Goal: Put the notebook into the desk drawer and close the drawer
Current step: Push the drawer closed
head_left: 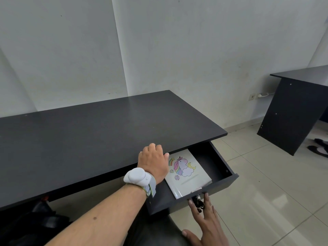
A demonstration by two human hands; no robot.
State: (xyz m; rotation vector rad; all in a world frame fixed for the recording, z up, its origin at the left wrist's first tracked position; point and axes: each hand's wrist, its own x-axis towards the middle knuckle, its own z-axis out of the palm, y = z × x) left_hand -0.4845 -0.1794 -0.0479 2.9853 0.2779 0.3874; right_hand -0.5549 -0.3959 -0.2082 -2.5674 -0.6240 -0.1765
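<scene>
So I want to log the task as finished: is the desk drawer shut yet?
No, the drawer stands pulled out from under the desk, with the notebook lying flat inside and the right hand at its front.

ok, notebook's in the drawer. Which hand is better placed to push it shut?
Right hand. Its fingertips already touch the open drawer front by the lock, so it looks ready to push. The left hand rests on the desk edge beside the unicorn notebook, off the front panel.

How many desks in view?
2. The near desk with its open drawer fills the foreground; a second desk stands far right, cut off by the frame edge.
</scene>
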